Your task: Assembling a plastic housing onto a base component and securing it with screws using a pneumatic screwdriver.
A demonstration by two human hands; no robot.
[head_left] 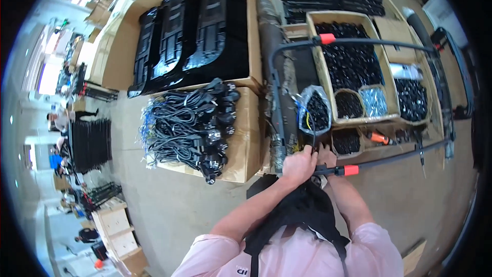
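Observation:
A dark tubular handle frame (397, 157) with red clamps (350, 170) lies in front of me across the work surface. My left hand (300, 165) is closed at its near left corner, around what looks like a thin black cable (314, 141). Right beside it, my right hand (326, 158) has its fingers bent in at the near bar. Whatever sits between those fingers is hidden. Just beyond both hands stands a clear bag (313, 110) of small black parts, with a yellow and a blue wire at its side.
A carton tray (313, 61) of small black parts stands beyond, with a bag of silvery screws (373, 101) inside. An orange-and-black tool (378, 137) lies nearby. To the left, bundled cables (179, 128) cover a carton (245, 138); behind are large black housings (207, 25). People are far left.

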